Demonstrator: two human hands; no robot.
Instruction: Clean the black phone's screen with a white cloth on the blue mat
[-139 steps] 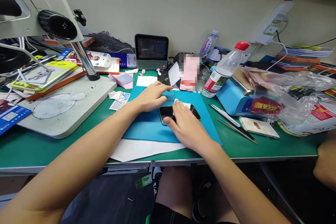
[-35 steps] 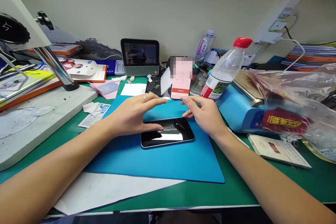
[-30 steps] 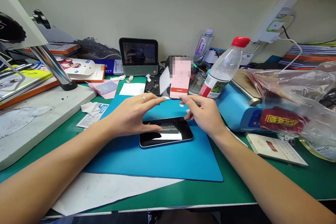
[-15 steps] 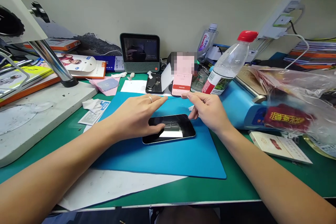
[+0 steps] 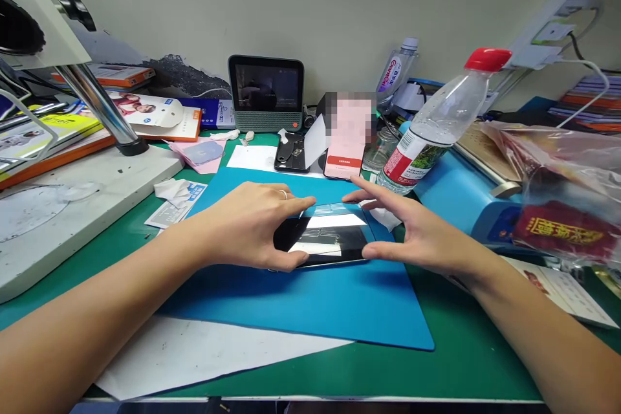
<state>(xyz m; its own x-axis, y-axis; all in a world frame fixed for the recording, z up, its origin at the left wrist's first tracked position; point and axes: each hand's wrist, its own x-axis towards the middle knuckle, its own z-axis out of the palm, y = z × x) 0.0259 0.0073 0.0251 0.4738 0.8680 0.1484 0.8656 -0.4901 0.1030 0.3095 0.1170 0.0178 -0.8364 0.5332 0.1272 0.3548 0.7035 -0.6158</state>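
A phone [image 5: 347,252] with a dark, glossy front lies face up on the blue mat [image 5: 301,301]. Over it is a clear, dark-edged screen protector [image 5: 334,210], reflecting white light. My left hand [image 5: 247,223] spans its left end, with the index finger at the far edge and the thumb at the near edge. At the right end, my right hand [image 5: 412,226] has its thumb by the near corner and its fingers at the far side. Exactly how much of the protector touches the phone cannot be told.
A pink-screened phone [image 5: 343,162] and a smart display [image 5: 266,94] stand behind the mat. A red-capped bottle [image 5: 436,126] leans at the right, near a blue machine [image 5: 466,200] and a plastic bag [image 5: 572,187]. The white stand base [image 5: 97,213] is on the left.
My right hand has gone from a pinch at the far right to a wider spread at the protector's right end. The protector now overlaps the phone more. The view has shifted slightly.
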